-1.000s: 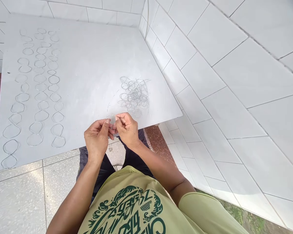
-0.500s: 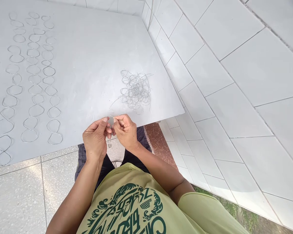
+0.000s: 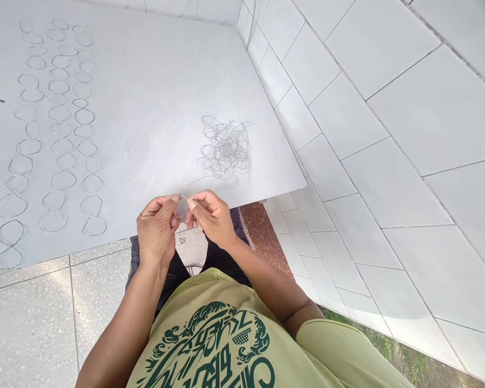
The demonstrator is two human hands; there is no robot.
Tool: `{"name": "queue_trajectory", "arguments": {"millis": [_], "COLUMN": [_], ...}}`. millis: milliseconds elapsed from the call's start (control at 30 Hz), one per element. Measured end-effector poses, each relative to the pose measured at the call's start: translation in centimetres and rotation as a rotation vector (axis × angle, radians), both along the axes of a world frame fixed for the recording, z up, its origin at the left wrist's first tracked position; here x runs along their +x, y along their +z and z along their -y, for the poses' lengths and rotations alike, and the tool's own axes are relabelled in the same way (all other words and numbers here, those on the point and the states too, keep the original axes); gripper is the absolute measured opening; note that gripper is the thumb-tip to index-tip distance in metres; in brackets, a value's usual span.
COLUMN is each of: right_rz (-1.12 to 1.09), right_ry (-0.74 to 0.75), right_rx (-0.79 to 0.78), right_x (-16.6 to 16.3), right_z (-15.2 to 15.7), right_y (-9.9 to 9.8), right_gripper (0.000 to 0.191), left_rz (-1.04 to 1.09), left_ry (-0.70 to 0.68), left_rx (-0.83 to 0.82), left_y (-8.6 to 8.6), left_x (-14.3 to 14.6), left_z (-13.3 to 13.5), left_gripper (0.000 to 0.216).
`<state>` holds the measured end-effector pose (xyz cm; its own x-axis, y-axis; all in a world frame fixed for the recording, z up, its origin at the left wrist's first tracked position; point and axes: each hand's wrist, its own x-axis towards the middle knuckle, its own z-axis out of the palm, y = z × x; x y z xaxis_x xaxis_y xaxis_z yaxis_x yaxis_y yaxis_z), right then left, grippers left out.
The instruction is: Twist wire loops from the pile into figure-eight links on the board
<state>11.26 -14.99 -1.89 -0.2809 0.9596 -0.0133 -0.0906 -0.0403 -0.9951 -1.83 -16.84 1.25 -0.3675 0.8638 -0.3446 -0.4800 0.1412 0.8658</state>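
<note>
My left hand [image 3: 158, 223] pinches a thin curved wire [image 3: 184, 198] between thumb and forefinger. From the other side my right hand [image 3: 210, 216] grips the same wire with thumb and forefinger, its other fingers curled below. Between the hands the wire bows into a small loop, just in front of the table's near edge. A tangled pile of thin curly wire [image 3: 227, 148] lies on the white tabletop [image 3: 145, 108] beyond my right hand. To the left, wires bent into figure-eight shapes [image 3: 92, 215] lie in three long columns.
White tiled wall [image 3: 367, 161] runs close along the table's right side. My knees are under the near edge, above a speckled tiled floor [image 3: 32, 323]. A reddish-brown speckled surface [image 3: 262, 231] shows beside my right leg. A small dark speck sits at the table's far left.
My hands have drawn slightly apart, and more of the wire loop shows between them. The view has shifted a little, so the table appears slightly further right.
</note>
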Motion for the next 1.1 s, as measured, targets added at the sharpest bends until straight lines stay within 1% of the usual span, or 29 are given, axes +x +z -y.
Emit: {"name": "queue_trajectory", "arguments": {"millis": [100, 233, 333, 400, 567, 767, 900, 1000, 1067, 1100], "right_rz": [-0.108, -0.196, -0.228, -0.245, -0.347, -0.400, -0.378, -0.339, -0.321, -0.320], "right_ry": [0.105, 0.212, 0.271, 0.291, 0.359, 0.456, 0.577, 0.675, 0.696, 0.683], "right_rx": [-0.085, -0.079, -0.097, -0.111, -0.111, -0.126, -0.138, -0.158, -0.181, -0.197], "right_x": [1.2, 2.1, 2.4, 2.7, 3.2, 3.9, 4.2, 4.5, 4.7, 4.8], "right_z": [-1.2, -2.3, -2.3, -2.2, -1.9, -1.7, -1.9, -2.1, -2.2, -2.1], "right_y": [0.7, 0.8, 0.6, 0.5, 0.3, 0.1, 0.0, -0.4, -0.7, -0.9], "right_gripper": [0.043, 0.043, 0.044, 0.043, 0.035, 0.030, 0.034, 0.036, 0.039, 0.041], "left_rz": [0.022, 0.058, 0.049, 0.034, -0.026, -0.069, -0.120, -0.132, -0.132, -0.127], "left_ry": [-0.137, -0.340, -0.489, -0.564, -0.718, -0.897, -1.030, -1.096, -1.117, -1.112], "left_rx": [-0.002, -0.024, -0.030, -0.041, -0.097, -0.094, -0.121, -0.123, -0.131, -0.138], "left_y": [0.2, 0.2, 0.2, 0.3, 1.0, 1.6, 2.1, 2.4, 2.5, 2.4], "left_x": [-0.9, -2.1, -3.1, -3.7, -5.0, -6.2, -6.8, -6.9, -7.0, -7.0], "left_z": [0.1, 0.3, 0.5, 0.6, 0.7, 0.7, 0.8, 1.0, 1.2, 1.3], "left_gripper": [0.015, 0.018, 0.018, 0.019, 0.022, 0.023, 0.023, 0.023, 0.024, 0.025]}}
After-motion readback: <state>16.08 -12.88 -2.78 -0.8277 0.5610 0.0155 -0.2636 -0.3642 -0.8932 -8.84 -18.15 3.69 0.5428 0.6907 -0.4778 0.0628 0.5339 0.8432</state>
